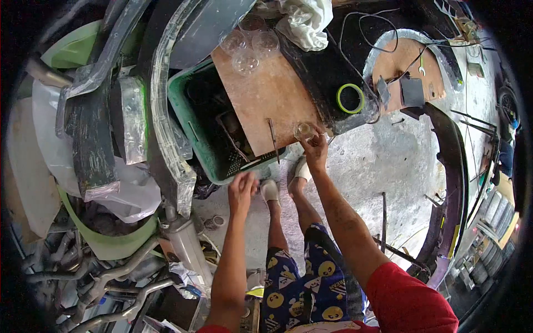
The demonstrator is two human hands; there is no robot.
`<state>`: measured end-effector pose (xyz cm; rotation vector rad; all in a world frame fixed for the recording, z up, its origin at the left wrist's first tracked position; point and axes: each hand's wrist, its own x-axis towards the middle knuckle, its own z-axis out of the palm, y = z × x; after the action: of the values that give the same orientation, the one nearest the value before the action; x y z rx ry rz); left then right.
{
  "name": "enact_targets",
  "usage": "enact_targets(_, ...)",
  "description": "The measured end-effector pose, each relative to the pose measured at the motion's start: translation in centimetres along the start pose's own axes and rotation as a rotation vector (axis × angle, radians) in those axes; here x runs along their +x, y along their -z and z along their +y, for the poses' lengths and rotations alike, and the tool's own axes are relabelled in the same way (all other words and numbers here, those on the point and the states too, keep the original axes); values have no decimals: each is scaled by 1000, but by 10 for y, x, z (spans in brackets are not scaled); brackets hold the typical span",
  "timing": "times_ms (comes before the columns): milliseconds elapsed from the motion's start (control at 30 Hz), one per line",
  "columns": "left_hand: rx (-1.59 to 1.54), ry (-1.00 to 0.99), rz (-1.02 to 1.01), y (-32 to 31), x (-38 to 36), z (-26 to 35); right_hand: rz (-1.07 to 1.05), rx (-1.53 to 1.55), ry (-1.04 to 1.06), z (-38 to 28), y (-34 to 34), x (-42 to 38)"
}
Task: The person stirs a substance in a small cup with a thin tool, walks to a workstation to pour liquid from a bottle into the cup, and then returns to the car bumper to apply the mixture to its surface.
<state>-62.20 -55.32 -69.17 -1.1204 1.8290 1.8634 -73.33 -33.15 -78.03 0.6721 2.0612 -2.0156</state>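
My right hand [315, 149] has its fingers closed around a small clear cup [303, 131] at the near corner of a brown wooden board [261, 100]. A thin, dark metal tool [273, 136] lies on that board just left of the cup. My left hand [242, 190] hangs in the air below the board, near the rim of a green plastic crate [189, 125]. Its fingers are loosely bent and a little blurred, with nothing visible in them. Several clear round plastic containers [245, 60] stand at the board's far end.
A roll of green tape [350, 98] sits on a black surface right of the board, beside a loose cable [347, 53]. White crumpled plastic [305, 25] lies behind. A spanner [422, 69] rests on another board. Pipes [116, 266] and car panels [161, 89] crowd the left.
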Motion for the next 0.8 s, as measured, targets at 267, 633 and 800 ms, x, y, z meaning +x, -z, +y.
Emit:
enact_targets(267, 531, 41, -14, 84, -211, -138, -34, -590, -113, -20, 112, -117)
enact_targets(633, 132, -31, 86, 174, -334, -95, -277, -664, -313, -114, 242, -210)
enact_targets(800, 387, -407, 384, 232, -400, -101, -350, -621, -258, -186, 142, -255)
